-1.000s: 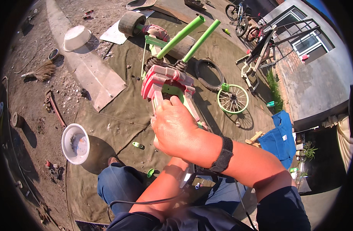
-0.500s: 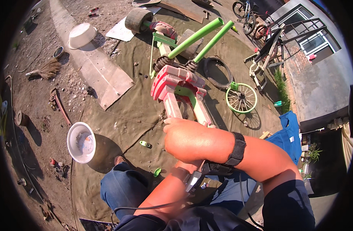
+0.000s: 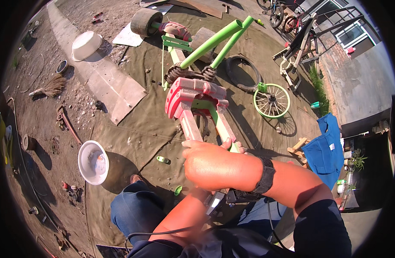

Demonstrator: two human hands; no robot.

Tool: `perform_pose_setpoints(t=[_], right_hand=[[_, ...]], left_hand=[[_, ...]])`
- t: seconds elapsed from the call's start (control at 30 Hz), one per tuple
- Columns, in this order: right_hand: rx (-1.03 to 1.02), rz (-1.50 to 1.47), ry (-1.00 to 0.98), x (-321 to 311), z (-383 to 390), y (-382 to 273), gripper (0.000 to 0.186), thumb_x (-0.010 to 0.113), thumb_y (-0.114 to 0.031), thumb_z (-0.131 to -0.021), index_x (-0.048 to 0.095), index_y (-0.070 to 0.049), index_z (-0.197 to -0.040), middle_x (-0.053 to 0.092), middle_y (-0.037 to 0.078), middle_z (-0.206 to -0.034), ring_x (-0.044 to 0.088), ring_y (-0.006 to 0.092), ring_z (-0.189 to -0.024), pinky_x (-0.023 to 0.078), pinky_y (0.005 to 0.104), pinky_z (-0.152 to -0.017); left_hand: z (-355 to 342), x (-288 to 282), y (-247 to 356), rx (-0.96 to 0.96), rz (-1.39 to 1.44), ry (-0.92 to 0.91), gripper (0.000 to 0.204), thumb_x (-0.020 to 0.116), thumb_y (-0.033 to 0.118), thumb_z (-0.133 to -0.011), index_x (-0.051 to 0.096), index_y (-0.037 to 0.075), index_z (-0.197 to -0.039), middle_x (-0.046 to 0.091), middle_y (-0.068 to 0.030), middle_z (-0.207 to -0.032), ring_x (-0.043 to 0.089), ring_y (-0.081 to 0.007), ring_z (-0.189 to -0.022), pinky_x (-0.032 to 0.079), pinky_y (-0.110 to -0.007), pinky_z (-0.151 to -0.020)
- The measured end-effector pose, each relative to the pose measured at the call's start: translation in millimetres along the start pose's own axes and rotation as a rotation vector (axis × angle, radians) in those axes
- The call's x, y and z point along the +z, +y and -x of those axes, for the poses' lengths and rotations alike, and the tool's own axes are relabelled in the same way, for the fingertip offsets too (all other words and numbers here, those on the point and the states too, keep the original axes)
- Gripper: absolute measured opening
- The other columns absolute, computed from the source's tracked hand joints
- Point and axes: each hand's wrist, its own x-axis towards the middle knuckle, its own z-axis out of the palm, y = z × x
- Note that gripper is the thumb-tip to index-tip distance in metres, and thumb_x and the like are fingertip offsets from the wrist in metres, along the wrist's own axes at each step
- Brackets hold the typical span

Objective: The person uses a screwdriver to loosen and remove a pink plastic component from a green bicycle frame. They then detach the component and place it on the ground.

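My forearms cross over a pink and green metal frame (image 3: 191, 122) with two beams. My right hand (image 3: 212, 165), a black strap on its wrist, is closed near the left beam; its palm and anything in it are hidden. My left hand (image 3: 238, 147) shows only fingertips beyond the right wrist, curled on the right beam; the rest is covered by my right arm. Two green tubes (image 3: 212, 43) rise from the frame's far end above coiled springs (image 3: 174, 72). Small green parts lie on the cloth, one (image 3: 163, 160) by the left beam and another (image 3: 177, 190) by my knee.
A white bucket (image 3: 93, 161) stands left on the brown cloth. Beyond it are a pipe wrench (image 3: 68, 124), a straw broom (image 3: 51, 87) and an upturned basin (image 3: 86, 45). To the right lie a tire (image 3: 243, 73), a green spoked wheel (image 3: 271, 101) and blue cloth (image 3: 324, 148).
The view has shifted slightly. Left fingertips now show on the right beam, where my right arm hid them before. My right hand stays closed near the left beam.
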Motion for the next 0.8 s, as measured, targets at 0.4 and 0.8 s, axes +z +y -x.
perform_pose_setpoints(t=[0.4, 0.8], right_hand=[[0.656, 0.745, 0.266, -177, 18, 146, 0.010, 0.070, -0.018, -0.078, 0.075, -0.014, -0.085, 0.071, 0.004, -0.090, 0.069, 0.0213, -0.091, 0.054, 0.0364, -0.082], [0.858, 0.401, 0.274, -138, 58, 172, 0.024, 0.080, -0.029, -0.077, 0.073, -0.014, -0.094, 0.071, 0.009, -0.081, 0.070, 0.0340, -0.079, 0.056, 0.0457, -0.069]], left_hand=[[-31, -45, -4, 0.172, 0.141, -0.123, 0.022, 0.062, 0.025, -0.099, 0.057, 0.007, -0.112, 0.063, -0.0108, -0.096, 0.063, -0.0279, -0.085, 0.055, -0.043, -0.083], [-21, -58, 13, 0.198, -0.006, 0.147, 0.026, 0.068, 0.024, -0.095, 0.059, 0.004, -0.108, 0.065, -0.0103, -0.093, 0.067, -0.0276, -0.083, 0.057, -0.046, -0.077]])
